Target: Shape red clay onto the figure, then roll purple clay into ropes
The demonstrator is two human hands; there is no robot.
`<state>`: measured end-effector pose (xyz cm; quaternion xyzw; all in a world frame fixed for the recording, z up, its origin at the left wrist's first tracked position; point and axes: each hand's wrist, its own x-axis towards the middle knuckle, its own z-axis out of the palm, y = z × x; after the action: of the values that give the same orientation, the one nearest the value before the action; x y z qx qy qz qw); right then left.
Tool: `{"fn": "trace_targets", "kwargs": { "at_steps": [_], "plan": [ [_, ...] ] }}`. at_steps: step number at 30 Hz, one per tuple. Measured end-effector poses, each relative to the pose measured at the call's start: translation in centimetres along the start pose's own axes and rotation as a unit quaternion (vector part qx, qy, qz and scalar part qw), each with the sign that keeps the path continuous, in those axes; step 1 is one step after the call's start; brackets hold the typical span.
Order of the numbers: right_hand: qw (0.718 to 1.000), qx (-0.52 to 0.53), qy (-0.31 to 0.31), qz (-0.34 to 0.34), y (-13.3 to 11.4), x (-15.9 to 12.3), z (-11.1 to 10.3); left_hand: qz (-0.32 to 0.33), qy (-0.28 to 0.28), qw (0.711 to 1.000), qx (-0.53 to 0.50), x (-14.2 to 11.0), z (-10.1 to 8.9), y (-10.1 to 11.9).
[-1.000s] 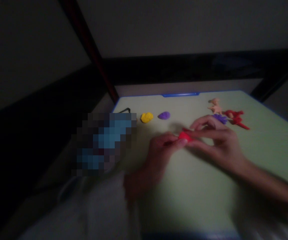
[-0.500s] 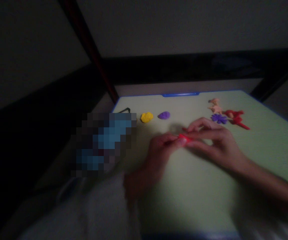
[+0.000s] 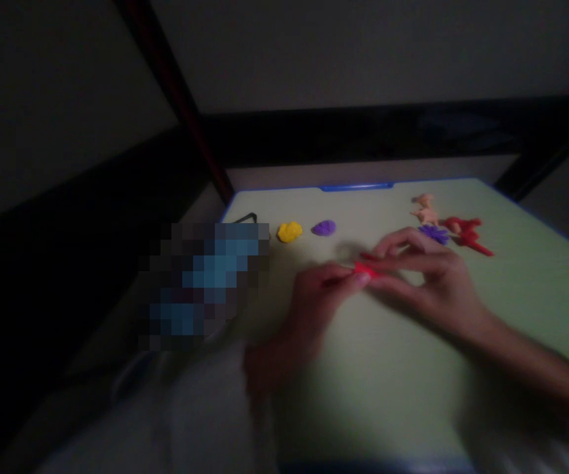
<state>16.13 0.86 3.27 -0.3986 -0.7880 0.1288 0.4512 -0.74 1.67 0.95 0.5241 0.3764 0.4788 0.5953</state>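
red piece [image 3: 365, 268] | small, bright | pinched between left fingers [image 3: 346, 288] and right fingers [image 3: 406, 263] | partly hidden

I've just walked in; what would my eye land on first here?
Probably the bright red piece, pinched in the fingertips of the left hand and the right hand over the pale table. Next, the yellow lump stands out beyond the left hand, with a purple lump to its right. Beyond the right hand lie dark red shapes.

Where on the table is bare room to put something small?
Bare table shows between the forearms, and between the purple lump and peach pieces. Crowded: the peach pieces, spiky purple piece and red pieces cluster; left hand and right hand pinch a red lump.
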Motion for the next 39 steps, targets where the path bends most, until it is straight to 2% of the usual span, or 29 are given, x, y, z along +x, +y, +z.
{"fn": "trace_targets", "kwargs": {
  "at_steps": [7,15,25,32,39],
  "plan": [
    [0.999,0.01,-0.021,-0.032,0.23,-0.03,-0.11,0.004,-0.006,1.0,0.012,-0.16,-0.11,0.05],
    [0.999,-0.004,-0.016,-0.045,0.21,-0.1,0.0,-0.018,0.004,1.0,0.01,0.04,-0.1,-0.12],
    [0.999,0.0,0.016,-0.032,0.33,-0.35,0.54,-0.034,0.006,0.999,-0.021,-0.04,-0.07,-0.38],
    [0.999,-0.032,0.024,-0.036,0.29,-0.33,0.54,-0.005,0.029,0.999,0.035,0.09,0.05,-0.17],
    [0.999,-0.012,0.011,-0.027,0.25,-0.35,0.56,-0.017,0.009,1.0,0.023,-0.02,-0.1,-0.3]
  ]
}}
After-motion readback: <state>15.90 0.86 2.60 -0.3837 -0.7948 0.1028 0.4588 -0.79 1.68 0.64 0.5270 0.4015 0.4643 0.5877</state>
